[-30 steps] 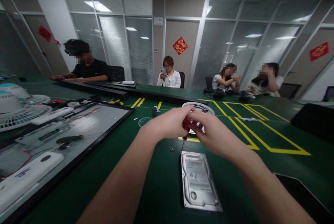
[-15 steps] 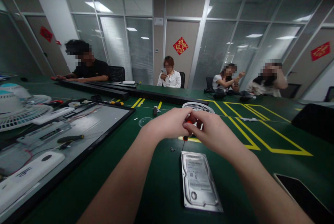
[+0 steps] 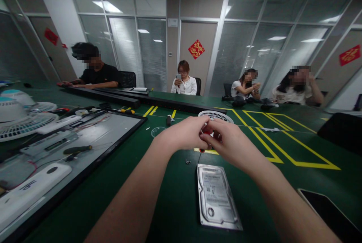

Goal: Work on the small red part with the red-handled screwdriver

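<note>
A silver hard drive [image 3: 217, 197] lies flat on the green table in front of me, its label facing up. Above its far left corner I see a screwdriver [image 3: 202, 151] with a red and black handle. Its thin shaft slants down to that corner. My left hand [image 3: 192, 133] closes around the handle from the left. From the right, my right hand [image 3: 227, 135] pinches the same handle, its fingers bent and touching the left ones. Most of the handle is hidden by the fingers. Several small screws [image 3: 188, 162] lie left of the drive.
A large panel [image 3: 124, 126] with a second screwdriver [image 3: 77, 150] on it covers the left side. White fan parts [image 3: 25, 124] stand beyond. A phone [image 3: 329, 213] lies at the right. A white grille [image 3: 216, 116] sits behind my hands. Several people sit across the table.
My fingers have shifted slightly around the screwdriver handle, while its tip stays at the drive's corner. Across the table, the person at far right has moved a little to the right.
</note>
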{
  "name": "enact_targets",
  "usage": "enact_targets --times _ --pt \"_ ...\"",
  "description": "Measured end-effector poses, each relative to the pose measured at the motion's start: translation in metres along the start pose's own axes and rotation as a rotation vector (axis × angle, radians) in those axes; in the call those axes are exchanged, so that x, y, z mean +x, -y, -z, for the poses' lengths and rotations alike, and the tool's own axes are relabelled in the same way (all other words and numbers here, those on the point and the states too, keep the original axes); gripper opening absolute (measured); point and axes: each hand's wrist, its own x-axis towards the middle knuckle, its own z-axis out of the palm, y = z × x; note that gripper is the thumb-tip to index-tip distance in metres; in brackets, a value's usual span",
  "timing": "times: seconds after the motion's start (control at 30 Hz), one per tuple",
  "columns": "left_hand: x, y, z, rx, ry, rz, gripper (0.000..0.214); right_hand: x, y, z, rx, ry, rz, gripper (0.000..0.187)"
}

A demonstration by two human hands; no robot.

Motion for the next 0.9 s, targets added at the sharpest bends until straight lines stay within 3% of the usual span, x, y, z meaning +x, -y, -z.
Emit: enact_targets --times 0.17,0.3,0.47,0.57,0.7,0.9 --pt "0.0000 -0.0025 0.0003 0.020 0.007 0.014 0.025 -0.0004 0.0008 -0.0010 -0.001 -0.008 -0.052 0.006" --pt "-0.0021 -0.0046 0.0025 0.016 0.010 0.026 0.028 -0.0012 0.0029 0.0015 0.056 -0.013 -0.002 0.006" --pt "-0.0031 -0.0031 0.0026 0.005 0.009 0.028 0.039 -0.0011 0.0028 0.0037 0.178 0.011 0.119 0.032" --pt "-0.0022 -0.0013 0.0008 0.001 0.000 0.017 0.041 -0.0008 0.0008 0.0023 0.158 0.021 0.090 0.026" --pt "-0.0006 -0.0016 0.0002 -0.010 -0.001 -0.001 0.038 -0.0004 -0.0017 -0.0009 0.030 -0.004 -0.005 0.004" --pt "-0.0007 -0.0051 0.0018 -0.006 0.017 0.004 0.022 -0.0002 0.0007 -0.0015 -0.019 -0.026 -0.084 0.009"
